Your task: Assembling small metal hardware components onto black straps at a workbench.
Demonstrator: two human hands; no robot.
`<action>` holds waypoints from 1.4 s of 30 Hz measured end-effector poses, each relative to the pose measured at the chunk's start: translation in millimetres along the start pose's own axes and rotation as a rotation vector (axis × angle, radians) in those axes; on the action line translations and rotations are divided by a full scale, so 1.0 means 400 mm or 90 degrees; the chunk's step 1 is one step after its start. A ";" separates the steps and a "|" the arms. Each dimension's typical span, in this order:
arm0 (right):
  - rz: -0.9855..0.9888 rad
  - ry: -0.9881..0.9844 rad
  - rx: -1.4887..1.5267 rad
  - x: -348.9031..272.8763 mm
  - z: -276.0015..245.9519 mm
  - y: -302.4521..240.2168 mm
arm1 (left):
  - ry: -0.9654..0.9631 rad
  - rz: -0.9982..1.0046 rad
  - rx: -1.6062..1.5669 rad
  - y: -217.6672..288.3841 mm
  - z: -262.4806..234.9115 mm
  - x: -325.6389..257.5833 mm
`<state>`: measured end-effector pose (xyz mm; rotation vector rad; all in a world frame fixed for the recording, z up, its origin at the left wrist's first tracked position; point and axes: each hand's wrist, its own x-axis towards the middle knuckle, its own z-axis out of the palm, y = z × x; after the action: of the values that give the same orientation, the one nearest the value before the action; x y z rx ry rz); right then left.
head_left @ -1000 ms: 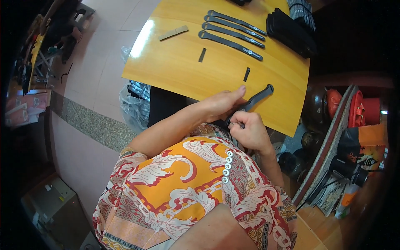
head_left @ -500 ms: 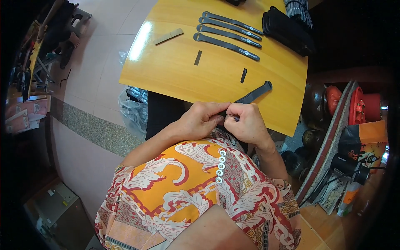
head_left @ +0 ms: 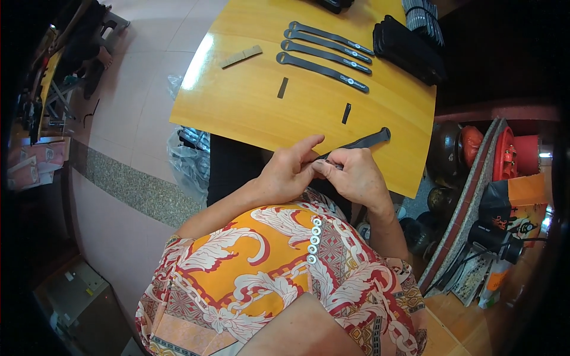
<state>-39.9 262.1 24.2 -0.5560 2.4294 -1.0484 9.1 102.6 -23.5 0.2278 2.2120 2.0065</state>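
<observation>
At the near edge of the yellow table (head_left: 237, 113), my left hand (head_left: 284, 173) and my right hand (head_left: 358, 176) meet around one end of a dark grey strap (head_left: 369, 141). The strap's rounded loop end lies on the tabletop, up and to the right of my hands. My right thumb and fingers pinch the near end. My left thumb presses beside it, while the left index finger points outward, off the strap. What lies between the fingertips is mostly hidden. Beyond lie two short dark strips, one left (head_left: 283, 88) and one right (head_left: 346, 113).
Several matching straps (head_left: 323, 70) lie in a row farther back. A tan strip (head_left: 241, 57) rests at the left. Stacked black straps (head_left: 404, 50) and a grey bundle (head_left: 423, 21) sit back right. A clear plastic bag (head_left: 189, 157) hangs by the table's left corner.
My left index finger has lifted off the strap and now points outward. My right hand's grip has shifted, its thumb now showing on top. The strap's loop end sits slightly lower in view.
</observation>
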 end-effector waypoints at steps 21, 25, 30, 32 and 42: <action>-0.100 0.061 0.472 -0.066 -0.147 0.036 | -0.065 -0.281 -0.297 -0.043 -0.155 0.006; -0.062 -0.065 0.480 -0.034 -0.110 -0.012 | -0.273 -0.176 -0.064 -0.001 -0.136 0.026; -0.153 -0.085 0.373 -0.014 -0.053 -0.046 | -0.270 -0.090 -0.194 0.029 -0.141 0.053; -0.136 -0.106 0.439 -0.013 -0.037 -0.064 | -0.219 0.023 -0.235 0.017 -0.137 0.058; 0.022 0.071 0.705 0.058 -0.023 0.034 | 0.021 -0.178 -0.349 0.021 -0.168 0.012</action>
<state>-66.5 264.0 14.1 -0.0602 1.5269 -2.1486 -9.4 39.0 -8.7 -0.1700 1.5145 2.3484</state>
